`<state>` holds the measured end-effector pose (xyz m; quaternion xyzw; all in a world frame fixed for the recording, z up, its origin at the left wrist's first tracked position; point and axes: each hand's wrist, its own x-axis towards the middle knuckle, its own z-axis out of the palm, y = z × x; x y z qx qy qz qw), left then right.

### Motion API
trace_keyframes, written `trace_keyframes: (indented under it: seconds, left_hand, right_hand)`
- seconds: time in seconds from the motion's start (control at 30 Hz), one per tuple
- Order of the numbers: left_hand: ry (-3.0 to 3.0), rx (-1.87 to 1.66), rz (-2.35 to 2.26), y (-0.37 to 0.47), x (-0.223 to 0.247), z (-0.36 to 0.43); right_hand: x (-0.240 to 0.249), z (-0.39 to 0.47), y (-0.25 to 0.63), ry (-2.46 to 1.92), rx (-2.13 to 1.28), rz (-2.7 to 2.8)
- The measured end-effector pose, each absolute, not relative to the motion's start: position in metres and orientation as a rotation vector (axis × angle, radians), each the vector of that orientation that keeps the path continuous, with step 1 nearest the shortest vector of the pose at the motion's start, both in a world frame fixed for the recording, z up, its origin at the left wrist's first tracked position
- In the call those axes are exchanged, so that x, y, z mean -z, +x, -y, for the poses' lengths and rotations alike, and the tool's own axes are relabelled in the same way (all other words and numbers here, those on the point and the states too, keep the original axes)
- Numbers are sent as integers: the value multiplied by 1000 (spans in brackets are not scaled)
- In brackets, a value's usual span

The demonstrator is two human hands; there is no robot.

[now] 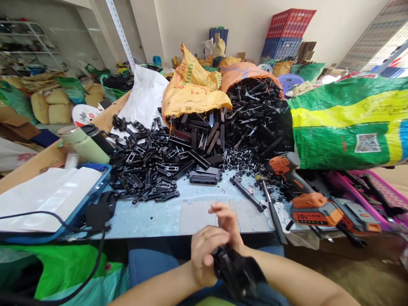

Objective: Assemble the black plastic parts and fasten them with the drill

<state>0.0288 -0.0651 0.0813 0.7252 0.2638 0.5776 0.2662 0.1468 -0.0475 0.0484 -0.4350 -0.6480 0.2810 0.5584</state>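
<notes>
My left hand (pixel 205 253), with a ring on one finger, is closed at the end of a black shiny part (pixel 237 272), blurred and of unclear kind. The part hangs over my lap and covers some of my right wrist. Just behind, my right hand (pixel 228 223) has its fingers loosely stretched and apart; its palm and thumb are hidden by my left hand. Beyond them on the light blue table (pixel 153 219) lie a heap of black folding-tool parts (pixel 149 170), a stack of black handle pieces (pixel 205 175) and a single long black tool (pixel 247 194).
At the right are a hammer (pixel 272 208), an orange cordless drill (pixel 306 191) and a pink basket (pixel 382 187). Spilling sacks (pixel 197 93) stand at the back. A blue tray (pixel 95 191) with paper, bottles (pixel 83 144) and a black cable (pixel 100 255) occupy the left.
</notes>
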Motion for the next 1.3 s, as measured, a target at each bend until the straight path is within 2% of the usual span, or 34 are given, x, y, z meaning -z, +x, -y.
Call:
trace_keyframes:
  seconds: [0.1, 0.27, 0.33, 0.5, 0.57, 0.63, 0.7, 0.73, 0.8, 0.87, 0.97, 1.07, 1.13, 1.2, 1.3]
  left_hand:
    - [2397, -1526, -819, 27, -47, 29]
    - [2803, -694, -1290, 11, -6, -35]
    - [2836, -519, -1349, 17, -1, -54]
    - [2807, -517, -1496, 22, -14, -88]
    - [2705, -592, -1725, -3, -23, -97]
    - [2362, -667, -2241, -44, -29, -103]
    - [1854, -620, -2730, -88, -29, -109]
    - [1706, -549, -2805, -107, -28, -112]
    - [1624, -454, -2817, -134, -25, -115]
    - [1666, -524, -2775, -145, -24, -113]
    - [1715, -976, -2603, -138, -29, -100]
    - [1677, -1491, -2191, -112, -41, -78]
    - [1639, -1709, -1890, -87, -49, -60]
    - [1624, -1759, -1677, -61, -53, -41]
    - [1671, -1444, -1543, -24, -54, -14]
  right_hand:
    - [-38, -10, 150, -1074, -479, 1681]
    - [-54, -133, 202, -1350, 70, 2361]
    - [-60, -166, 207, -1464, 187, 2533]
    - [-74, -190, 202, -1543, 206, 2601]
    - [-81, -180, 212, -1611, 243, 2541]
    - [-85, -162, 228, -1688, 113, 2397]
    - [-84, -138, 241, -1693, -309, 2200]
    - [-81, -124, 244, -1652, -576, 2090]
    - [-71, -95, 243, -1544, -988, 1924]
    - [-58, -67, 237, -1500, -1109, 1914]
    - [-40, -32, 223, -1486, -940, 2144]
    - [-28, -11, 208, -1392, -690, 2386]
    - [-23, -7, 199, -1360, -622, 2406]
    - [-21, -8, 190, -1401, -701, 2233]
    - [-25, -11, 179, -1396, -1067, 1728]
